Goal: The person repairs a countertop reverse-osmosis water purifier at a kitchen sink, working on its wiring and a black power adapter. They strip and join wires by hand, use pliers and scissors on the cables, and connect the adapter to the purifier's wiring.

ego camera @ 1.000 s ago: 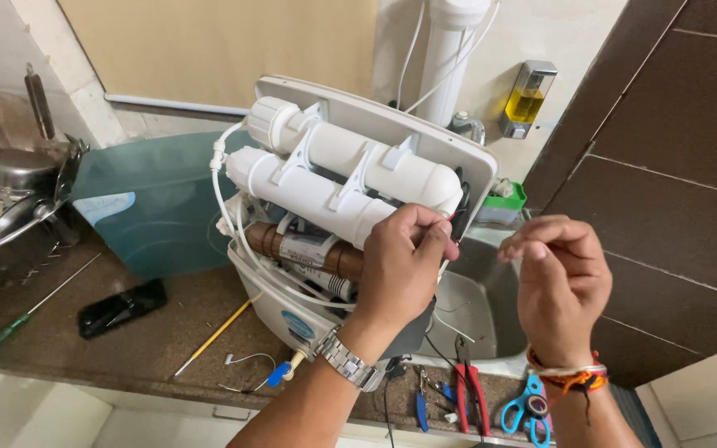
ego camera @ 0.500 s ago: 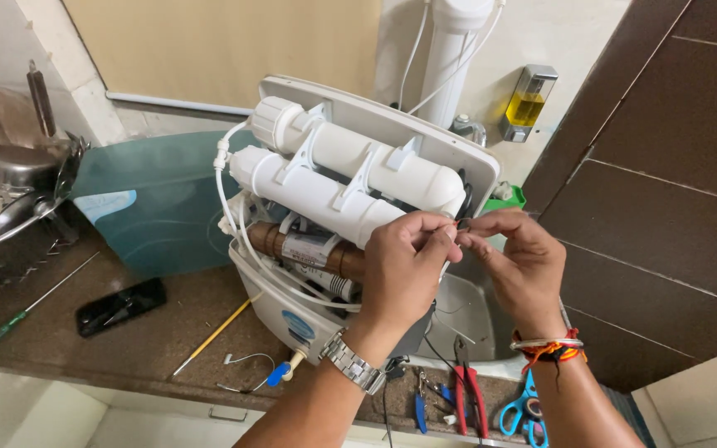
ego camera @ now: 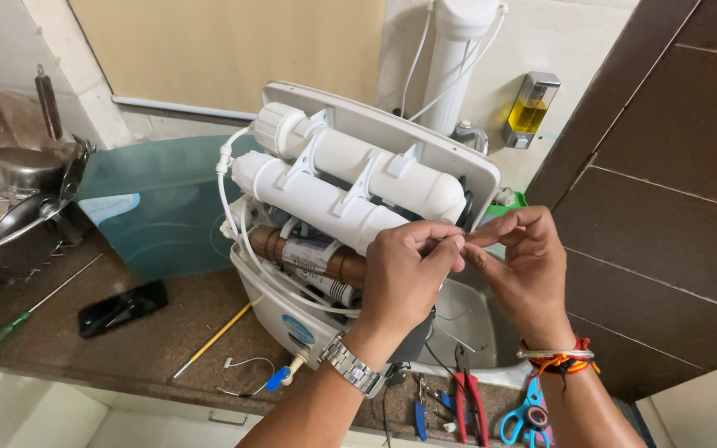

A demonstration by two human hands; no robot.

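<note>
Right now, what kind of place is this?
Most likely a home kitchen counter. Steel pots sit stacked on a rack at left, a sink lies behind the opened water purifier, and a wall soap dispenser hangs above. Both hands work at the purifier.

Water filter unit (ego camera: 334,216) stands on the counter (ego camera: 168,332), centre, tilted back, its housing (ego camera: 425,145) behind the two cylinders (ego camera: 325,195), one above the other. Tubing (ego camera: 234,216) loops down its left side. Left hand (ego camera: 404,278) and right hand (ego camera: 524,274) meet at the unit's right end, fingertips touching (what they pinch is too small to tell).

Left of unit: a curved panel (ego camera: 159,207), then pots (ego camera: 18,199) at the far left edge. In front of the panel: phone (ego camera: 122,307), screwdriver (ego camera: 35,303) further left, thin rod (ego camera: 213,338) near the unit's base.

Front edge, below the hands: pliers (ego camera: 470,406), scissors (ego camera: 529,415) to their right.

Behind the unit: wall pipe (ego camera: 454,58); soap dispenser (ego camera: 529,108) to its right.
</note>
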